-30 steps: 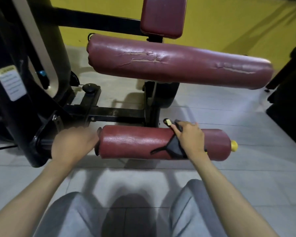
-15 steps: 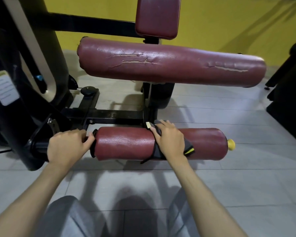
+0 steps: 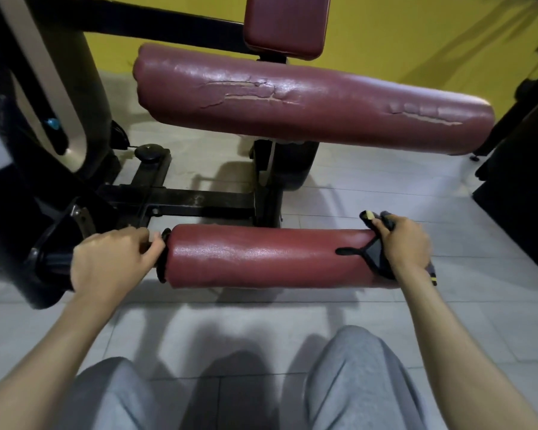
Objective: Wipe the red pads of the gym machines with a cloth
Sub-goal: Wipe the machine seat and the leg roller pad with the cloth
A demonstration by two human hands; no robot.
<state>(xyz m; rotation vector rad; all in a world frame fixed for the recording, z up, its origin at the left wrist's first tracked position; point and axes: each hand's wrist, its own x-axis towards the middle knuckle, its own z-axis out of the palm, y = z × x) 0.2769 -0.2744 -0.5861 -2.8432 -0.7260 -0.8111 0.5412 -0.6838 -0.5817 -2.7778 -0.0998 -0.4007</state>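
Observation:
A short red roller pad (image 3: 261, 256) lies across the lower middle of the view. My right hand (image 3: 406, 243) presses a dark cloth (image 3: 375, 256) with yellow trim over the pad's right end, hiding that end. My left hand (image 3: 112, 259) grips the black bar (image 3: 55, 263) just left of the pad. Above and behind runs a long red pad (image 3: 308, 110) with cracked patches. A square red pad (image 3: 286, 23) stands at the top.
The black machine frame (image 3: 180, 203) and a thick black upright (image 3: 44, 88) fill the left side. Another dark machine (image 3: 522, 181) stands at the right edge. Grey floor tiles (image 3: 385, 187) lie around, with a yellow wall (image 3: 416, 35) behind. My grey-trousered knees (image 3: 354, 383) are at the bottom.
My right hand has slid the cloth from the middle of the short pad to its right end. My left hand has stayed on the bar.

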